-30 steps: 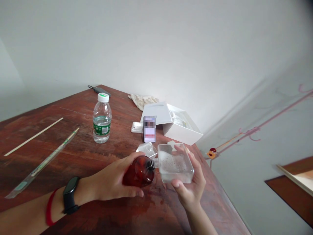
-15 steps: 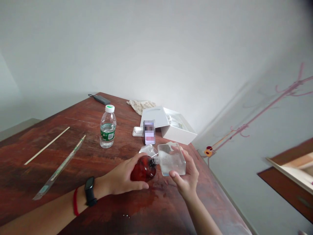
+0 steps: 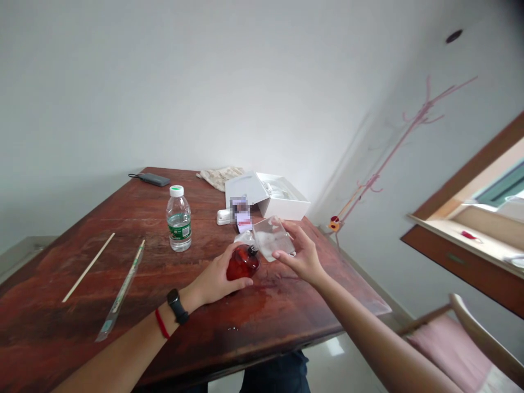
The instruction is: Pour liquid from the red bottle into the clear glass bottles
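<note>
My left hand (image 3: 216,277) is wrapped round a rounded, see-through red-brown bottle (image 3: 244,265) with a black neck. The bottle leans on its side a little, its mouth turned up and right. In my right hand (image 3: 303,254) is a clear, square-sided bottle (image 3: 270,240), gripped between thumb and fingers and tipped with its neck down to the left. The two mouths meet or nearly meet; whether they touch I cannot tell. Whitish, cloudy liquid shows inside the clear bottle. A crumpled piece of clear plastic (image 3: 244,237) lies just behind the red-brown bottle.
Left of my hands stands a water bottle (image 3: 179,221). A bare stick (image 3: 88,267) and wrapped chopsticks (image 3: 123,292) lie farther left. Behind are a phone (image 3: 243,220), a white case (image 3: 223,216), an open white box (image 3: 284,206) and a cloth (image 3: 221,177). A chair (image 3: 454,338) is at right.
The view has shifted, showing more of the table's front edge and the chair. The clear bottle is raised and tipped more steeply over the red-brown bottle. Both hands keep their hold.
</note>
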`<state>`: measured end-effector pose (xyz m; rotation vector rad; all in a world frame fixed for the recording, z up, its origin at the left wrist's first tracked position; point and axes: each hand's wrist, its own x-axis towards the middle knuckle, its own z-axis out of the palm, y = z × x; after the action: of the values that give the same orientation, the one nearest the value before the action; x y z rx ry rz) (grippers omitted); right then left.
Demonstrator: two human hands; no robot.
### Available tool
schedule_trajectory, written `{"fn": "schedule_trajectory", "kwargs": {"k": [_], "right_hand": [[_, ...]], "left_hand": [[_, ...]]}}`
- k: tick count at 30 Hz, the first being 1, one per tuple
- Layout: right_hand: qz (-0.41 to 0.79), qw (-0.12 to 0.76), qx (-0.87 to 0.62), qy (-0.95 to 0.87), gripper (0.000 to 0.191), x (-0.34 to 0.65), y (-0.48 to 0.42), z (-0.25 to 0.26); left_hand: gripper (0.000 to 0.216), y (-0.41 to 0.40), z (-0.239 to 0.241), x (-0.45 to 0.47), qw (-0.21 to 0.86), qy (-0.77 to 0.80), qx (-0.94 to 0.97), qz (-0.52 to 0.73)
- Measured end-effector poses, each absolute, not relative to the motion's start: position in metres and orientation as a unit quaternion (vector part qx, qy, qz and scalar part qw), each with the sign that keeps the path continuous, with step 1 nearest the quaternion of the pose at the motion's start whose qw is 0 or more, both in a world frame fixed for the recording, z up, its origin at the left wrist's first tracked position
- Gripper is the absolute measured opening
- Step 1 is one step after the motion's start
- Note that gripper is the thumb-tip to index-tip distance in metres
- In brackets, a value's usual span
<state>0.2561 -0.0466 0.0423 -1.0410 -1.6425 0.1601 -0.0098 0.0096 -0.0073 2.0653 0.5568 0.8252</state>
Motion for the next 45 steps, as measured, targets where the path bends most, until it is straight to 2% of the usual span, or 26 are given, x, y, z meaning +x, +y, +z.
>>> {"fn": "schedule_trajectory", "kwargs": {"k": [7, 20, 45], "right_hand": [[0.088, 0.543, -0.433, -0.714, 0.066, 0.249, -0.05, 0.059], [0.093, 0.504, -0.465, -0.721, 0.068, 0.253, -0.055, 0.07], [0.089, 0.4, -0.52, -0.75, 0.078, 0.257, -0.056, 0.093]], "left_hand": [[0.084, 0.013, -0.011, -0.009, 0.409, 0.217, 0.821, 0.333], [0.083, 0.013, -0.01, -0.008, 0.426, 0.215, 0.816, 0.325], [0.085, 0.017, -0.011, -0.009, 0.425, 0.206, 0.814, 0.337]]}}
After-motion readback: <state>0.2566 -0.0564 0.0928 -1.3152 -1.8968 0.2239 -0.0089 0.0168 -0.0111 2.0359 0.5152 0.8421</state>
